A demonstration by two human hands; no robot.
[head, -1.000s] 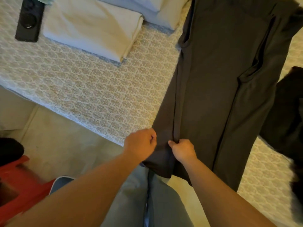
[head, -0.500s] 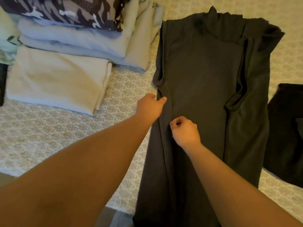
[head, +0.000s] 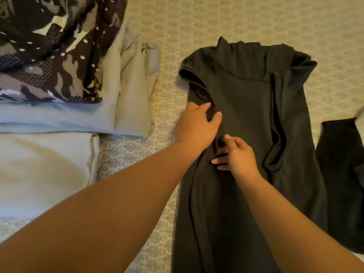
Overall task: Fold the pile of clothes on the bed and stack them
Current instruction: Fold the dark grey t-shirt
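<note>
A long dark grey sleeveless garment [head: 246,119] lies flat on the patterned bedspread [head: 197,26], both sides folded inward. My left hand [head: 197,125] rests at the left armhole, thumb and fingers pinching the folded edge there. My right hand [head: 238,154] lies on the garment's middle just below, fingers loosely curled on the cloth along the left fold. To the left sit folded clothes: a cream piece [head: 45,170], a light blue piece [head: 59,119] and a camouflage-patterned one [head: 49,48] on top.
Another dark garment [head: 342,174] lies at the right edge of the bed. Bare bedspread shows beyond the grey garment and in the strip between it and the folded stack.
Both hands have moved up the left fold from the hem toward the armhole. The view has shifted up the bed, so the floor and red stool are out of sight.
</note>
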